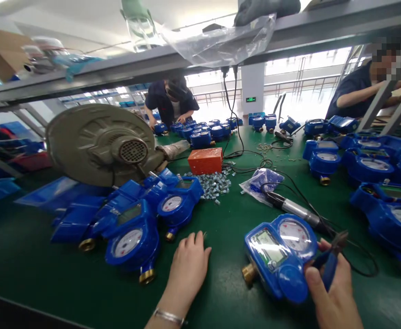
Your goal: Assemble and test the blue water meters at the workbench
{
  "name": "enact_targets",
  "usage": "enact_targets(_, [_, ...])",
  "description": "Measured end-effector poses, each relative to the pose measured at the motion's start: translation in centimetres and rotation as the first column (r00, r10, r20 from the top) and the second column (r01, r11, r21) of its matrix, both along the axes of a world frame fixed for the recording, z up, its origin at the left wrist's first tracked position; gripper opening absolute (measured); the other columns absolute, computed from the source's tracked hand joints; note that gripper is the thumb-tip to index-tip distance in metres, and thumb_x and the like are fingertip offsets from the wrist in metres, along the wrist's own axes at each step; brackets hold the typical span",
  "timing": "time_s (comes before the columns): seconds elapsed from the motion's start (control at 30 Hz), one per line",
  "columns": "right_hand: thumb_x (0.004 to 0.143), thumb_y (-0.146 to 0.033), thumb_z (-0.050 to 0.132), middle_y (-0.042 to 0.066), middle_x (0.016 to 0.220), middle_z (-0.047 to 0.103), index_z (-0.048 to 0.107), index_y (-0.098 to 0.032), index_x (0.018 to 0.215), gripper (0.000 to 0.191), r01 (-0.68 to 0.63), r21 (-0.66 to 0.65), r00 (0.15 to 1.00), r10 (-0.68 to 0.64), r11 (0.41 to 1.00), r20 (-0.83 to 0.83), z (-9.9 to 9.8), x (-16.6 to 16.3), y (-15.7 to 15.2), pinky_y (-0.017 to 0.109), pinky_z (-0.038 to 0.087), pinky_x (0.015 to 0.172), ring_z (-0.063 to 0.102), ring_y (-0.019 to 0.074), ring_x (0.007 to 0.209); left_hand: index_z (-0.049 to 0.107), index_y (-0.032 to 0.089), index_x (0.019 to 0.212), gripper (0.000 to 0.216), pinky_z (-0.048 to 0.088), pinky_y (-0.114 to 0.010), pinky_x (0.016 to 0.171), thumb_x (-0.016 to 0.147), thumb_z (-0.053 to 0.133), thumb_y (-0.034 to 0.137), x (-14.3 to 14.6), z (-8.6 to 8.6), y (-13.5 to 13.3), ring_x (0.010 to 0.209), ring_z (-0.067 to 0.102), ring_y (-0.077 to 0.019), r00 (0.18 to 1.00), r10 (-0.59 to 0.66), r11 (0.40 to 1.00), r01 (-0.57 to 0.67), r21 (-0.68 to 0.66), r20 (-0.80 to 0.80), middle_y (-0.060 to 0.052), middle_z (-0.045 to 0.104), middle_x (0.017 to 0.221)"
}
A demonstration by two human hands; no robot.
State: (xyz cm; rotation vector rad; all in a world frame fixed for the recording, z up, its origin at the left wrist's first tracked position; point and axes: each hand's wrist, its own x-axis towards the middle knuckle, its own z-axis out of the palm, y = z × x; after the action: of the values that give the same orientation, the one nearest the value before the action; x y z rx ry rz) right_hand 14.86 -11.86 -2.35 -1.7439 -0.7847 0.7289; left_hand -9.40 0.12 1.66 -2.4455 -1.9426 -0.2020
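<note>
Right hand gripping pliers at edge of meter; left hand palm down on counter near other meters, cannot tell if holding anything

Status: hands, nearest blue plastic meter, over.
Left hand palm-down over green tabletop. Right hand gripping blue-handled metal pliers, beside blue plastic white-dialed meter. Silver cylindrical tool behind meter.

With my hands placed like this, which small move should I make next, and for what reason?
Probably bring your left hand across to steady the blue meter beside your right hand. The right hand already holds the pliers at that meter's edge, while the left is low over the green table, apart from it.
</note>
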Motion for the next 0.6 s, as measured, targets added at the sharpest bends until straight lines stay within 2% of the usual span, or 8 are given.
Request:
enact_targets(0.1, [0.082, -0.067, 0.039, 0.015, 0.125, 0.039, 0.021, -0.020, 0.139, 0.076, -0.040, 0.005, 0.999, 0.040, 0.999, 0.033, 0.6, -0.3, 0.6, 0.046, 0.039, 0.091, 0.052, 0.0316, 0.101, 0.057, 0.012, 0.122, 0.036, 0.051, -0.045, 0.087, 0.090, 0.041, 0.015, -1.9, -1.5, -1.5, 0.106, 0.057, -0.0297, 1.000, 0.026, 0.999, -0.026, -0.019, 0.017, -0.016, 0.061, 0.114])
enact_targets(0.2, [0.082, -0.068, 0.039, 0.013, 0.131, 0.032, 0.025, -0.022, 0.137, 0.073, -0.098, 0.025, 0.995, 0.098, 0.995, 0.019, 1.5, -0.8, 1.1, 0.044, 0.042, 0.087, 0.055, 0.0274, 0.093, 0.053, 0.014, 0.127, 0.040, 0.051, -0.045, 0.087, 0.090, 0.036, 0.012, -2.3, -2.0, -1.7, 0.105, 0.057, -0.0287, 0.998, 0.022, 1.000, -0.021, -0.020, 0.054, -0.015, 0.059, 0.112])
enact_targets(0.3, [0.082, -0.066, 0.039, 0.012, 0.131, 0.032, 0.028, -0.023, 0.136, 0.070, -0.078, 0.044, 0.997, 0.079, 0.996, 0.000, 1.6, -0.8, 0.9, 0.042, 0.045, 0.081, 0.056, 0.0258, 0.091, 0.048, 0.011, 0.131, 0.042, 0.052, -0.044, 0.084, 0.092, 0.032, 0.017, -1.5, -1.4, -1.4, 0.100, 0.058, -0.0289, 0.994, 0.012, 1.000, -0.010, -0.019, 0.107, -0.016, 0.057, 0.109])
enact_targets(0.37, [0.083, -0.065, 0.040, 0.013, 0.129, 0.035, 0.031, -0.021, 0.134, 0.068, -0.030, 0.047, 0.995, 0.025, 0.998, 0.094, 1.0, -0.3, 0.4, 0.044, 0.043, 0.086, 0.052, 0.0292, 0.101, 0.045, 0.013, 0.132, 0.042, 0.054, -0.041, 0.077, 0.095, 0.029, 0.024, -0.6, -0.3, -1.4, 0.088, 0.061, -0.0253, 0.962, 0.043, 0.999, -0.034, -0.038, 0.268, -0.013, 0.055, 0.106])
enact_targets(0.43, [0.082, -0.065, 0.043, 0.014, 0.126, 0.038, 0.031, -0.020, 0.135, 0.070, 0.004, 0.017, 0.962, -0.009, 1.000, 0.273, -0.2, 0.7, -0.1, 0.049, 0.039, 0.092, 0.046, 0.0334, 0.111, 0.045, 0.018, 0.132, 0.041, 0.054, -0.037, 0.073, 0.096, 0.031, 0.033, 0.3, 1.1, -1.7, 0.078, 0.062, -0.0204, 0.853, 0.079, 0.997, -0.065, -0.045, 0.516, -0.008, 0.055, 0.101])
enact_targets(0.5, [0.080, -0.065, 0.047, 0.016, 0.121, 0.043, 0.031, -0.019, 0.137, 0.075, 0.031, -0.050, 0.879, -0.003, 0.998, 0.476, -1.8, 1.9, -0.6, 0.054, 0.038, 0.092, 0.044, 0.0364, 0.112, 0.045, 0.024, 0.130, 0.038, 0.053, -0.034, 0.075, 0.095, 0.038, 0.038, 1.4, 2.4, -2.3, 0.077, 0.062, -0.0177, 0.676, 0.067, 0.998, -0.044, -0.050, 0.734, -0.004, 0.057, 0.096])
enact_targets(0.57, [0.078, -0.065, 0.051, 0.017, 0.115, 0.047, 0.037, -0.018, 0.136, 0.077, 0.057, -0.137, 0.762, 0.046, 0.989, 0.647, -3.4, 2.9, -1.0, 0.058, 0.039, 0.087, 0.046, 0.0391, 0.107, 0.046, 0.027, 0.128, 0.037, 0.053, -0.031, 0.076, 0.094, 0.044, 0.039, 2.5, 3.2, -3.5, 0.078, 0.062, -0.0162, 0.443, 0.064, 0.988, 0.100, -0.120, 0.894, -0.001, 0.060, 0.090])
enact_targets(0.6, [0.076, -0.065, 0.053, 0.018, 0.114, 0.049, 0.043, -0.017, 0.133, 0.075, 0.067, -0.159, 0.695, 0.069, 0.985, 0.716, -3.9, 3.3, -1.2, 0.060, 0.038, 0.086, 0.046, 0.0409, 0.106, 0.046, 0.027, 0.128, 0.036, 0.053, -0.029, 0.075, 0.094, 0.045, 0.038, 3.3, 3.3, -4.1, 0.077, 0.063, -0.0155, 0.297, 0.102, 0.962, 0.214, -0.171, 0.949, -0.001, 0.061, 0.087])
